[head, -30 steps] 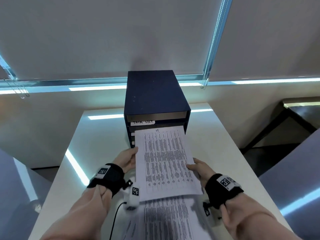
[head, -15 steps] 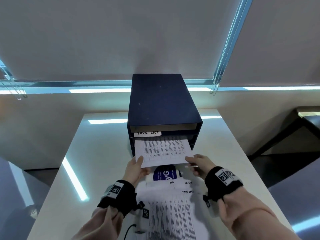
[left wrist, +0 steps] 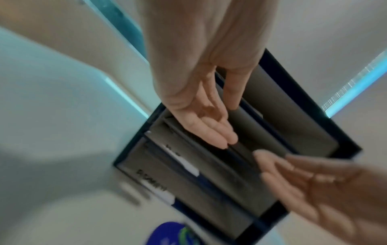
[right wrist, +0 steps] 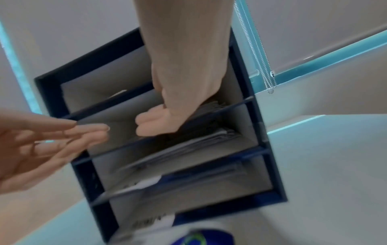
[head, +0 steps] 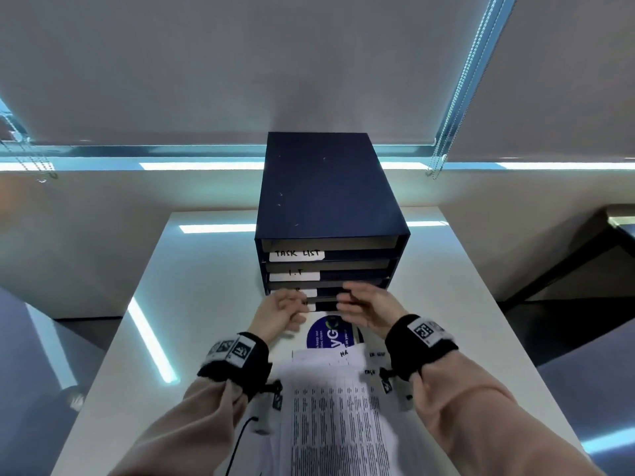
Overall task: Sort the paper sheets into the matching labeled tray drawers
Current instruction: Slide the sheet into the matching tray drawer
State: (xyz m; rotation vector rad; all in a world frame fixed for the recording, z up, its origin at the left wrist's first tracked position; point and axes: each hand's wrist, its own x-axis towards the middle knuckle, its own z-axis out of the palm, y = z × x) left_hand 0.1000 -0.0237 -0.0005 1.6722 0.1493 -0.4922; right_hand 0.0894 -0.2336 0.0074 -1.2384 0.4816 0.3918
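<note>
We find both hands empty, fingers loosely extended — the left hand (head: pixel 280 312) and right hand (head: pixel 369 309) hover at the lower shelves of the dark-blue boxy drawer unit (head: pixel 326 201). Thin printed paper sheets (head: pixel 336 413) lie fanned just nearer us on the smooth white table (head: pixel 464 321).

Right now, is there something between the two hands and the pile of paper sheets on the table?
Nothing visible blocks them. The left hand and right hand hang empty at the front of the tray drawers; the pile of paper sheets lies uncovered on the table, just nearer the person, between the forearms.
</note>
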